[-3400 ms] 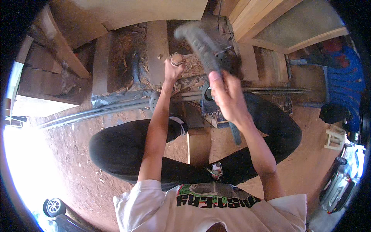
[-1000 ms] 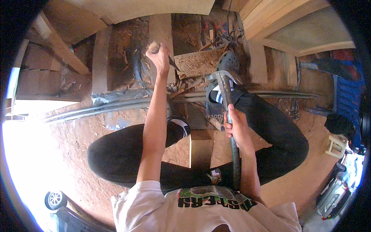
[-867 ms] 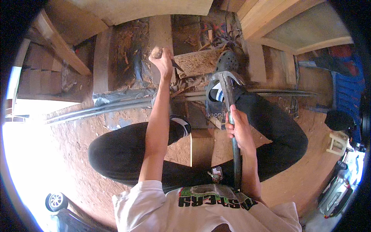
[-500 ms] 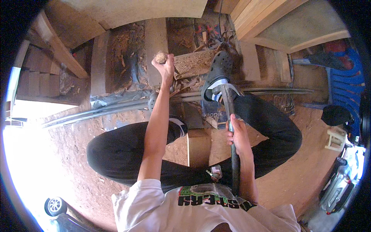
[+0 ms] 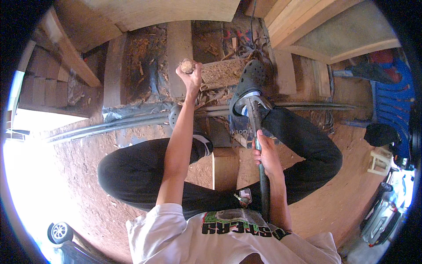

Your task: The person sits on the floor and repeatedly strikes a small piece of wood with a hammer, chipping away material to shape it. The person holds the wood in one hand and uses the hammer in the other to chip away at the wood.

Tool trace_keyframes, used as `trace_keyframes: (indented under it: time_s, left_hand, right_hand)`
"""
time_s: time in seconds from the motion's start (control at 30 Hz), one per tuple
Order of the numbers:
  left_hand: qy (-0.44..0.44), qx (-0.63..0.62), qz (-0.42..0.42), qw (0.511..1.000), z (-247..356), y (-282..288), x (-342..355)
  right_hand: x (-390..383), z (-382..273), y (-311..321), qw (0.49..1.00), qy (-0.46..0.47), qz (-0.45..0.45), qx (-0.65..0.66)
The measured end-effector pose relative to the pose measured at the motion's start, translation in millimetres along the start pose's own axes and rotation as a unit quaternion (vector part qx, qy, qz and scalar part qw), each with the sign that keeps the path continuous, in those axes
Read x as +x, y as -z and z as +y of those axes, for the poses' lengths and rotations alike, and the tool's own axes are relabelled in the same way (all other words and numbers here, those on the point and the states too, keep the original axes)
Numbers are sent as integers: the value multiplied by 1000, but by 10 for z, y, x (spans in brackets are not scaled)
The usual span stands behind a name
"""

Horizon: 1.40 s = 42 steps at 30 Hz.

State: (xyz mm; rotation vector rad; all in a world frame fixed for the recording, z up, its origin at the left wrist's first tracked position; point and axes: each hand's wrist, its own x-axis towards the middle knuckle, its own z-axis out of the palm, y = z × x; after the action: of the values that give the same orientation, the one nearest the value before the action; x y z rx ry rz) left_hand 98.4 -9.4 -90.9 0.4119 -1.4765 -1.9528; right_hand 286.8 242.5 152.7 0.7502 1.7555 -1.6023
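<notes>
My left hand [image 5: 190,79], arm stretched forward, is wrapped round an upright wooden piece with a round, frayed end [image 5: 187,66]; its lower part is hidden. Just beside it lies a wooden board with a pitted surface [image 5: 222,72], wood chips around it. My right hand [image 5: 268,156] grips the dark shaft of a long-handled hammer-like tool [image 5: 256,116]. Its metal head is at the far end, over my right shoe [image 5: 250,81], and the shaft's near end reaches my shirt. The right thumb lies along the shaft.
Long grey pipes [image 5: 136,122] run crosswise under my feet. A wooden block [image 5: 225,169] stands between my legs. Planks [image 5: 179,35] and large panels [image 5: 176,11] lie ahead. At the right are a blue plastic chair [image 5: 391,97], another person's leg [image 5: 365,75] and a small white stool [image 5: 380,161].
My right hand and the tool have shifted slightly left, the shaft now a little more upright. My left hand, still gripping the wooden piece, appears slightly further right.
</notes>
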Motion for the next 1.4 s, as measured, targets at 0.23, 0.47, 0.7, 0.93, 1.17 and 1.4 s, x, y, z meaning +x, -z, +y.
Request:
trace_keyframes:
  time_s: [0.23, 0.47, 0.7, 0.93, 1.17, 1.4]
  left_hand:
    - [39, -13, 39, 998, 51, -38, -34]
    - [-40, 60, -41, 997, 258, -124, -104]
    - [-72, 92, -145, 983, 620, -294, -104]
    - [-24, 169, -184, 968, 727, -395, -85]
    - [-23, 174, -148, 973, 712, -424, -151]
    - [-15, 56, -187, 981, 602, -398, -210]
  right_hand:
    - [13, 20, -23, 999, 0, -29, 26]
    - [48, 49, 20, 999, -18, -9, 31]
    - [72, -408, 17, 992, 88, 44, -78]
    - [-337, -1335, -161, 951, 307, 24, -41]
    - [-96, -1391, -395, 823, 566, -6, -45]
    - [841, -874, -596, 850, 354, 76, -382]
